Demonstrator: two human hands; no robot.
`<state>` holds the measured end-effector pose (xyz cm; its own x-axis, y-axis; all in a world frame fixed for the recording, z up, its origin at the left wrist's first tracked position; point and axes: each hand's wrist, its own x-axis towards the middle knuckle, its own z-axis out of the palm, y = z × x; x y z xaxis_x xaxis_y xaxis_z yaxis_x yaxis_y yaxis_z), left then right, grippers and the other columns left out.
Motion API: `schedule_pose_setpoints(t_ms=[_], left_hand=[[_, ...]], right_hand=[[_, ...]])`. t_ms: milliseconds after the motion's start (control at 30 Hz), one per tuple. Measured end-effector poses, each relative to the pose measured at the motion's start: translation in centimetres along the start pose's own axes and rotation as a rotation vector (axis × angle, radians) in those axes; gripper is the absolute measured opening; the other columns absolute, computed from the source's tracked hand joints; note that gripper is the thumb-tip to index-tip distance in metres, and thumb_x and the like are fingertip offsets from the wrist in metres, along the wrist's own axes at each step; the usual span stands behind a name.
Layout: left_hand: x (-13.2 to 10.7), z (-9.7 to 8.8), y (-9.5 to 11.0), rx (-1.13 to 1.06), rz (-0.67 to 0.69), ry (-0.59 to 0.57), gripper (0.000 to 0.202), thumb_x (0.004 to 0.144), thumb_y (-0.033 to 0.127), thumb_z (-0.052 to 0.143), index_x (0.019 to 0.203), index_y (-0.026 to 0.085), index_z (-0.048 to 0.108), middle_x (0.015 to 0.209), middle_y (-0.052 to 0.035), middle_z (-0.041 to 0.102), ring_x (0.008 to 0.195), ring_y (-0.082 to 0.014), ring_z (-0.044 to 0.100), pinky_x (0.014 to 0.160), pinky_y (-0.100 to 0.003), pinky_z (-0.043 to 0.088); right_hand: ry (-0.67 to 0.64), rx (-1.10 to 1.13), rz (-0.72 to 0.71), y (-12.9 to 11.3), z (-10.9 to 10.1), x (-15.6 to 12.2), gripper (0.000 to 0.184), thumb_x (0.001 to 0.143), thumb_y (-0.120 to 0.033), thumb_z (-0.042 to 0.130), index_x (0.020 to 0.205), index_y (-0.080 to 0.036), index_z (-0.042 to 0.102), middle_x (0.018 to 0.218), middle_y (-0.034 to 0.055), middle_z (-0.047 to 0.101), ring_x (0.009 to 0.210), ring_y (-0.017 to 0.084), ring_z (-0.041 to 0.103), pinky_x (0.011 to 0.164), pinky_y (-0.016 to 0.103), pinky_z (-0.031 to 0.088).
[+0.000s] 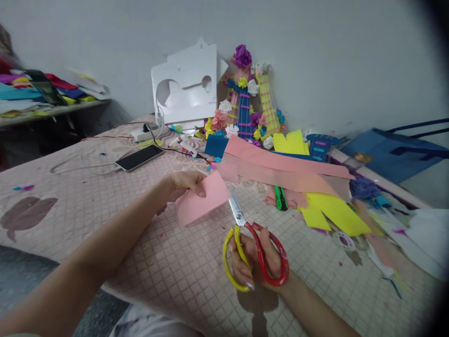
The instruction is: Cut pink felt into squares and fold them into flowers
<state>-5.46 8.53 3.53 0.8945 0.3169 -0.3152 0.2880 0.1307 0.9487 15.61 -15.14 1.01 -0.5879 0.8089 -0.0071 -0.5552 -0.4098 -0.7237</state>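
A pink paper piece (pixel 206 200) is pinched between the thumb and fingers of my left hand (pixel 187 182), held above the table. My right hand (pixel 257 262) has its fingers through the loops of a pair of scissors (pixel 239 216) with one yellow and one red handle. The blades point up and away, their tips at the right edge of the pink paper. Whether the blades have paper between them I cannot tell. Behind them lie long pink paper strips (pixel 280 161) and a green box cutter (pixel 280 198).
A phone (pixel 139 158) and a power strip (pixel 145 133) with cables lie on the left. Paper-flower decorated towers (pixel 244 112) and white cut board (pixel 189 89) stand by the wall. Yellow paper (pixel 336 213) and scraps cover the right, near a blue bag (pixel 396 152).
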Motion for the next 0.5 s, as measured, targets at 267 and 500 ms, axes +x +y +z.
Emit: schedule_pose_setpoints(t_ms=[267,500], left_hand=[[0.02,-0.28,-0.19,-0.004,0.027,-0.036,0.039,0.057,0.019,0.081,0.095,0.013,0.069,0.092,-0.0071,0.074,0.077,-0.0193,0.069,0.072,-0.028,0.056],[0.22,-0.62,-0.5,-0.023,0.073,-0.066,0.039,0.059,0.017,0.081,0.095,0.012,0.069,0.09,-0.0063,0.074,0.075,-0.0176,0.07,0.07,-0.025,0.057]], right_hand=[[-0.029,0.039,0.019,-0.12,0.05,-0.07,0.072,0.078,-0.08,0.021,0.091,-0.016,0.052,0.051,-0.0049,0.045,0.034,0.008,0.039,0.037,0.02,0.031],[0.018,0.027,0.019,-0.26,0.22,0.0,0.068,0.077,-0.081,0.027,0.084,-0.018,0.05,0.046,-0.0075,0.042,0.029,0.006,0.032,0.032,0.018,0.026]])
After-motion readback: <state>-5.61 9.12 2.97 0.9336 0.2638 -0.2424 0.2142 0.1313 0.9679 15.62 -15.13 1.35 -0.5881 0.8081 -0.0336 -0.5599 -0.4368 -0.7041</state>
